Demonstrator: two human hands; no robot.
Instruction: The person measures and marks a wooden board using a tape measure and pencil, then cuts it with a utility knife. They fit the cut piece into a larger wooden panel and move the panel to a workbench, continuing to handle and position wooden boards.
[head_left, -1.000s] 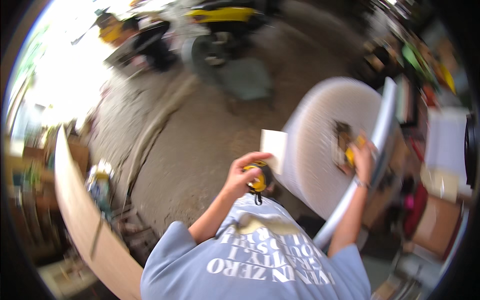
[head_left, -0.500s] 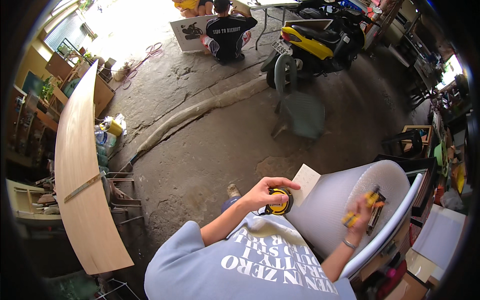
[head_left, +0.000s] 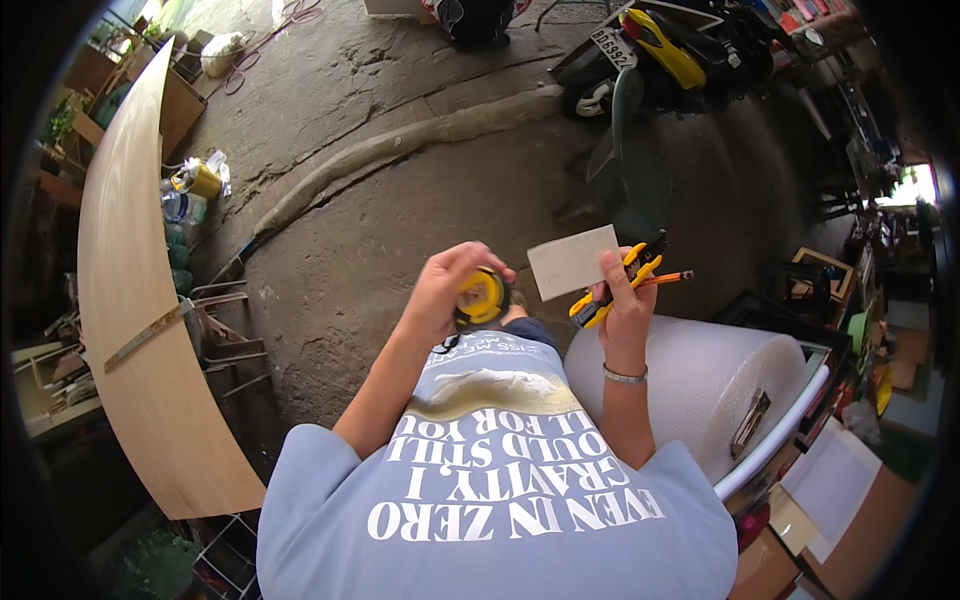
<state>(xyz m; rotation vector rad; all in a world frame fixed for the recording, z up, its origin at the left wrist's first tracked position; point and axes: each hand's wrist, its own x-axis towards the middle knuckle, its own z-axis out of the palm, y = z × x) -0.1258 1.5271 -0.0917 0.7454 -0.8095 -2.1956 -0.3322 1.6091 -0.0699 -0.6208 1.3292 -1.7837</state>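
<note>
Held in front of my chest, my left hand (head_left: 441,290) is closed on a round yellow-and-black tape measure (head_left: 483,295), from which a dark strap hangs. My right hand (head_left: 628,312) grips several things at once. Between its thumb and fingers is a small, flat off-white card (head_left: 573,262), tilted, with faint marks on it. Behind the thumb are yellow-and-black tools (head_left: 592,308) that look like utility knives. A pencil (head_left: 668,277) sticks out to the right of the same hand. The card and the tape measure are apart, a short gap between them.
A big bubble wrap roll (head_left: 690,385) stands at my right, a metal piece (head_left: 750,422) on its end. On the left lies a long wooden sheet (head_left: 150,300) with a metal ruler (head_left: 148,337). Ahead are a dark green chair (head_left: 640,190), a motorbike (head_left: 665,50) and a person (head_left: 475,20).
The card has passed from my left hand to my right. My right hand has come away from the roll's end toward my chest, carrying the yellow tools. My view has tipped downward.
</note>
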